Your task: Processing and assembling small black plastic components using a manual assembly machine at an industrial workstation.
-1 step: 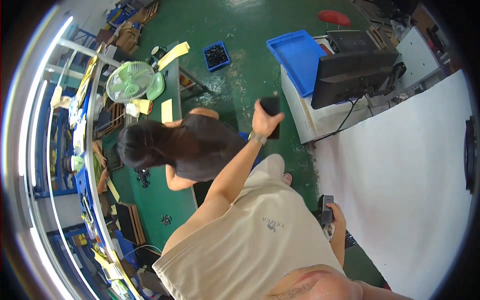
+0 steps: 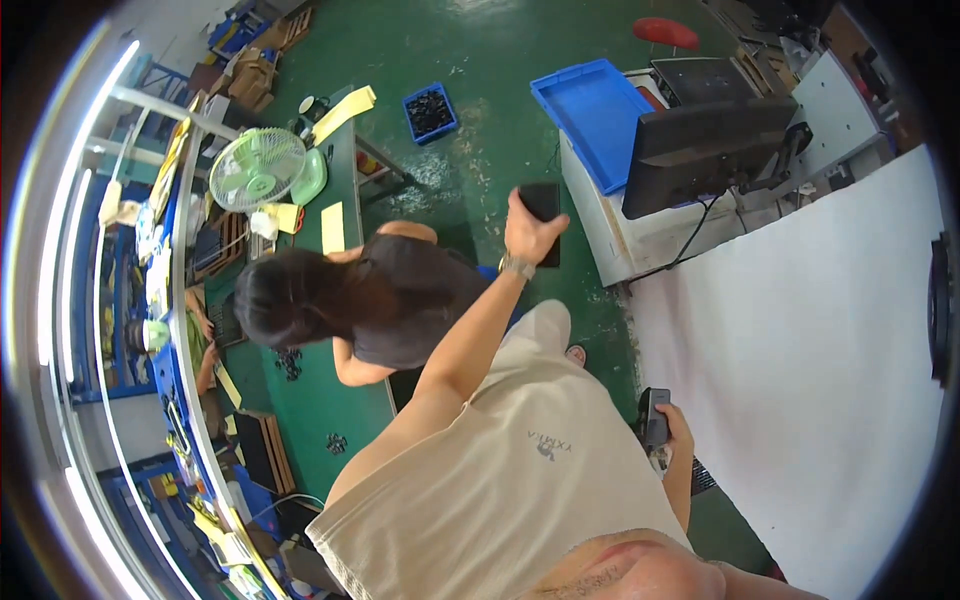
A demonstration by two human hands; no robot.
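My left hand (image 2: 532, 232), with a wristwatch (image 2: 517, 266) at its wrist, is closed around a flat black smartphone (image 2: 541, 200), held out ahead of me over the green floor. Low on the right, my right hand (image 2: 680, 428) has its fingers wrapped about a small grey-and-black boxy device (image 2: 656, 416) whose kind I cannot make out. Part of that hand's grip is hidden. A co-worker (image 2: 420, 300) in a dark top sits at the green workbench (image 2: 310, 420), close to my left forearm. Small black parts (image 2: 337, 443) lie on the bench.
A green fan (image 2: 258, 168) stands at the bench's far end. On the floor ahead is a blue crate (image 2: 430, 113) of black parts. To the right, a blue tray (image 2: 590, 115) and a monitor (image 2: 700, 155) sit on a cabinet, beside a large white surface (image 2: 800, 360).
My left hand and the smartphone have shifted slightly farther ahead. My right hand keeps its hold on the grey device, almost unmoved.
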